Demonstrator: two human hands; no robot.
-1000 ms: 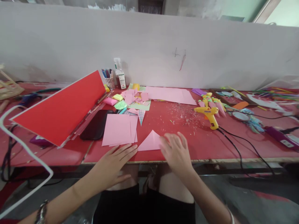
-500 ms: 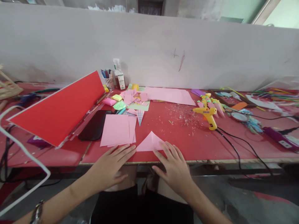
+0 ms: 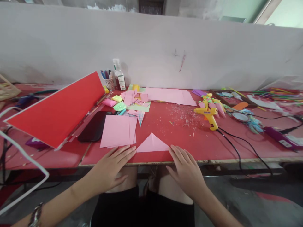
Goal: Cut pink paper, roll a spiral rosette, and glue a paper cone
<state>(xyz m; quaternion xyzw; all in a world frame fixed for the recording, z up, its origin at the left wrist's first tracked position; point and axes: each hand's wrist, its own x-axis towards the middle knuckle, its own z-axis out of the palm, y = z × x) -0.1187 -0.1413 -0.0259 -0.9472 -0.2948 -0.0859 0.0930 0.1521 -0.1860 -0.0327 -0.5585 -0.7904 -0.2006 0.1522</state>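
Observation:
A pink sheet of paper folded into a triangle (image 3: 152,144) lies flat near the table's front edge, its peak pointing away from me and a crease running down its middle. My left hand (image 3: 111,168) rests with outstretched fingers at the triangle's left corner. At the right corner lie the fingertips of my right hand (image 3: 186,167), also stretched out flat. Neither hand grips anything. Just beyond my left fingers is a stack of pink paper squares (image 3: 117,130). A small gridded paper cone (image 3: 140,117) sits behind the triangle.
A yellow glue gun (image 3: 209,116) with a black cable lies to the right, by pink and yellow cone-shaped pieces (image 3: 219,107). Leftward are a black phone (image 3: 94,127) and a tilted red board (image 3: 61,110). Pink scraps (image 3: 130,97), larger pink sheets (image 3: 170,95) and a bottle (image 3: 120,77) stand farther back.
My right hand has slid rightward along the paper's lower edge, from over its right part to the right corner. My left hand stays at the left corner.

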